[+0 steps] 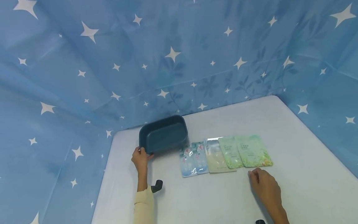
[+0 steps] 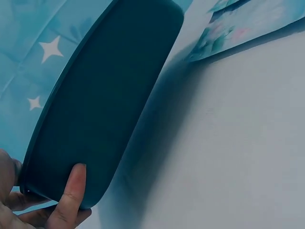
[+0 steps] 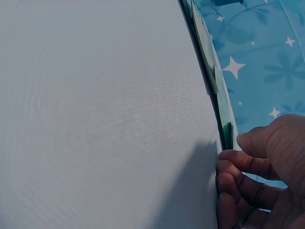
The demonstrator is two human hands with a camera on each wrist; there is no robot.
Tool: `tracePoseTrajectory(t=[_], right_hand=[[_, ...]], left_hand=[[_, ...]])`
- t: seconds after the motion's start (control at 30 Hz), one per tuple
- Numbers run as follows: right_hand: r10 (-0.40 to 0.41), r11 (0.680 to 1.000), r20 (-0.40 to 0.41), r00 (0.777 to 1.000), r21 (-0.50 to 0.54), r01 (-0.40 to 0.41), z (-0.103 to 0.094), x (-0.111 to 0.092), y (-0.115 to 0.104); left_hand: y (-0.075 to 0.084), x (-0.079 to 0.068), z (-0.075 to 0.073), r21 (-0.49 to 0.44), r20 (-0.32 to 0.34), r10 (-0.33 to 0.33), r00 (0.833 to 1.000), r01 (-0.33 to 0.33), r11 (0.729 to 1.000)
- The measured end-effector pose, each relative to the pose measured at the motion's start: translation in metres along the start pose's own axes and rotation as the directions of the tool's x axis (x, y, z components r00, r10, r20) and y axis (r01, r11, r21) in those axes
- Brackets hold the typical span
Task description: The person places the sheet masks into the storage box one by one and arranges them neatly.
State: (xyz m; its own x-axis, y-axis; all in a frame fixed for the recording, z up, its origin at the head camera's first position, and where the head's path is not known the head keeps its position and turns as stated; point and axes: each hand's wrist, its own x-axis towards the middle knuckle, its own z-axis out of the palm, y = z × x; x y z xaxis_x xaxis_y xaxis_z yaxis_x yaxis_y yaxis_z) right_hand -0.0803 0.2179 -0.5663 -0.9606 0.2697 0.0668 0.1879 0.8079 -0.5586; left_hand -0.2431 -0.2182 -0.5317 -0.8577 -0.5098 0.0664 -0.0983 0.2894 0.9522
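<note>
Two pale-blue floral packets (image 1: 200, 158), one beige-and-silver packet (image 1: 216, 158) and two pale-green packets (image 1: 252, 152), all flat and glossy, lie in a row on the white table (image 1: 207, 199). The dark-teal, rounded-rectangular basin (image 1: 167, 137) is to their left, farther back. On my feed, the left hand (image 1: 140, 158) pinches the basin's near left corner, one digit against the outer wall. The right hand (image 1: 266, 186) is loosely curled just beside the rightmost green packet, its grip holding nothing that I can see. I judge the step in hand to be positioning the basin; the next move probably calls for a low pinch at that packet's thin edge. Note: I cannot confirm full base contact under the basin, or right fingertip contact with the packet. Lettering is illegible; the right-wrist view shows packets only edge-on.
</note>
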Motion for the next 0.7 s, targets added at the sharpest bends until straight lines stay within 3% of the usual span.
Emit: tracePoseTrajectory(t=[0.23,0.47,0.6,0.7], right_hand=[[-0.003,1.0,-0.017,1.0,-0.018,0.003,0.002,0.002,-0.005],[-0.001,1.0,-0.027,1.0,-0.023,0.001,0.004,0.001,-0.007],[-0.032,0.999,-0.074,0.997,-0.024,0.031,0.003,0.003,-0.005],[-0.043,0.999,-0.076,0.996,-0.022,0.041,0.002,0.003,-0.005]], left_hand=[[-0.005,-0.035,-0.036,-0.006,0.046,-0.054,0.997,0.054,0.998],[-0.004,-0.093,-0.073,0.008,0.059,-0.144,0.988,0.144,0.99],[0.005,-0.126,-0.075,0.004,0.118,-0.17,0.978,0.171,0.985],[0.009,-0.151,-0.068,0.003,0.188,-0.228,0.955,0.232,0.973]])
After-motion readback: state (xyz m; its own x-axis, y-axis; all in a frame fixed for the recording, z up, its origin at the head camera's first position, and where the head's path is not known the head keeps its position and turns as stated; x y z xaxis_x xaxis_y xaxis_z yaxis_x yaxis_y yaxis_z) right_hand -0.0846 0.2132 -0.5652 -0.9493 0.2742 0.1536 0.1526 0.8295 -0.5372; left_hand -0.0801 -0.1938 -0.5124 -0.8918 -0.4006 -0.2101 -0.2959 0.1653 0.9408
